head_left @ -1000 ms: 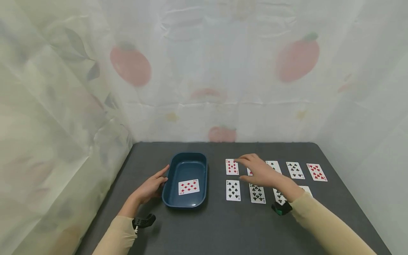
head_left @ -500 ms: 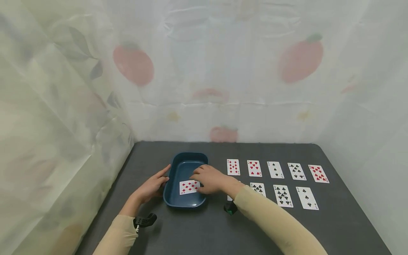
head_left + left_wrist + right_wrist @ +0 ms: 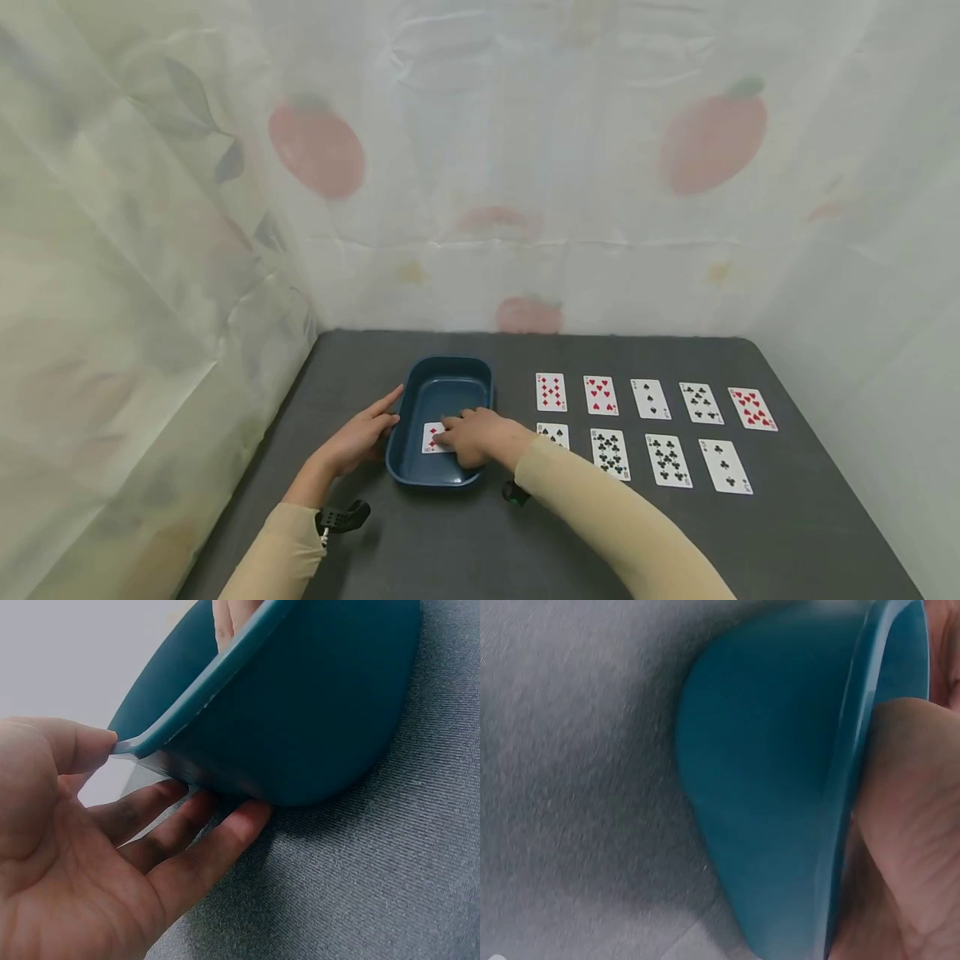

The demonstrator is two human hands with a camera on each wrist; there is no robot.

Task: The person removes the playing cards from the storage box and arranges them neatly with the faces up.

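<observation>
In the head view, a blue tray stands left of centre on the dark table. A playing card with red diamonds lies on its floor, face up. My left hand holds the tray's left side; the left wrist view shows its thumb on the rim and its fingers against the outer wall. My right hand reaches over the right rim into the tray, fingers on or just above the card. It covers the card's right part. In the right wrist view the tray wall hides the fingertips.
Right of the tray, playing cards lie face up in two rows, including a diamonds card, a hearts card and a clubs card. My right sleeve partly covers a spades card. White patterned sheeting borders the table.
My right hand has come left from above the card rows to the inside of the tray, then lower onto or near the diamonds card. The left hand stays at the tray.
</observation>
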